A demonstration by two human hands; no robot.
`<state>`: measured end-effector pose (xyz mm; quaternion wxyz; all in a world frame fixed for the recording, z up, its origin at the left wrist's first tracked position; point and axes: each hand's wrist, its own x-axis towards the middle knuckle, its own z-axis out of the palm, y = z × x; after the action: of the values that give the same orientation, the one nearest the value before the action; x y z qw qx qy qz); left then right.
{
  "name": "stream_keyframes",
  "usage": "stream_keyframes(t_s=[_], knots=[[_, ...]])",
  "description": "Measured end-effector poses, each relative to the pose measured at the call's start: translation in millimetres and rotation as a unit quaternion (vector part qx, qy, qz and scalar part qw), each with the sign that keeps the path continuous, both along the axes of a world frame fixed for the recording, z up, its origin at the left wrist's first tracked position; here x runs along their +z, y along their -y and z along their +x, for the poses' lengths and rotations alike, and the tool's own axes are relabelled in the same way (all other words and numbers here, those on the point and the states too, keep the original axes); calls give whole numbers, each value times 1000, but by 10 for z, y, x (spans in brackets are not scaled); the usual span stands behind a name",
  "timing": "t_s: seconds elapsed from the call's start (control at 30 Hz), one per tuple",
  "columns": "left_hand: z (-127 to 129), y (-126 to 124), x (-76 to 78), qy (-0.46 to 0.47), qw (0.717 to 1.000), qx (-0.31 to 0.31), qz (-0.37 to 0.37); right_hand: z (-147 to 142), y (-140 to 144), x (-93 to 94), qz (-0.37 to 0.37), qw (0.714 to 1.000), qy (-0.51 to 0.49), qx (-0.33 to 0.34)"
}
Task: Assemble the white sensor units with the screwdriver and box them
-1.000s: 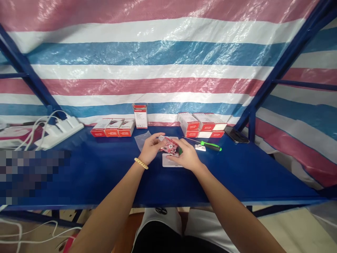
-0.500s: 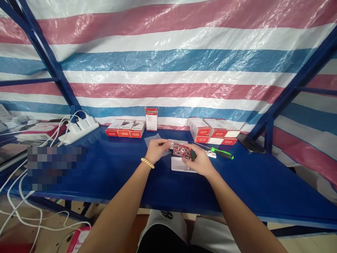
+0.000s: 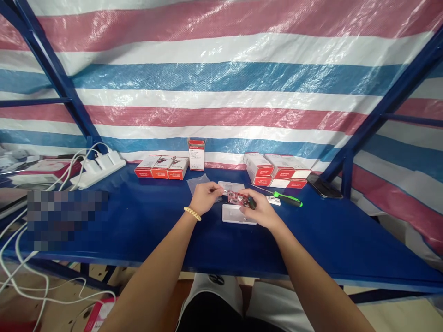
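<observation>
A red circuit board (image 3: 237,198) with small components and a round light part is held by its right end in my right hand (image 3: 262,210), thumb at the near edge. At the board's left end, the fingertips of my left hand (image 3: 204,197) pinch a small pale, silvery piece; whether it is joined to the board is unclear. Just below the board lies an open white plastic case half (image 3: 230,214). Another white case part (image 3: 230,185) lies behind, partly covered by the board and hands. Beside my left hand rests a clear plastic bag (image 3: 195,185).
Right of my hands lie a green-and-black screwdriver (image 3: 288,198) and a small white part (image 3: 273,200). Red-and-white boxes (image 3: 277,170) are stacked behind, with more boxes (image 3: 161,168) left. A phone (image 3: 325,186) lies far right, a power strip (image 3: 100,170) with white cables far left.
The view has shifted slightly. The board sits a little farther right of my left fingertips, and a thin silvery piece shows between them. Both hands keep their grip.
</observation>
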<state>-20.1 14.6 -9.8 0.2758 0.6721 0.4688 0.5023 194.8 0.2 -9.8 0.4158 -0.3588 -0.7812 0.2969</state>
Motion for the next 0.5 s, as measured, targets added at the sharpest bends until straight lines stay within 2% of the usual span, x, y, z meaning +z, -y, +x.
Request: stream_keyframes(t_s=[0.07,0.13,0.23,0.3,0.4,0.5], knots=[[-12,-15,0,0,1000,27,14,5,-18,-1,7,1000,-6,-23],[-36,-30,9,25,996,83,34,40,-44,-4,26,998,-14,-49],[-74,-42,38,81,979,178,60,108,-74,-11,68,995,-19,-74],[-73,-40,51,109,968,218,65,119,-76,-20,94,992,-12,-82],[-6,-19,30,144,966,210,48,54,-47,-39,118,988,13,-96],[113,21,-42,147,981,123,30,-55,2,-50,127,986,38,-104]])
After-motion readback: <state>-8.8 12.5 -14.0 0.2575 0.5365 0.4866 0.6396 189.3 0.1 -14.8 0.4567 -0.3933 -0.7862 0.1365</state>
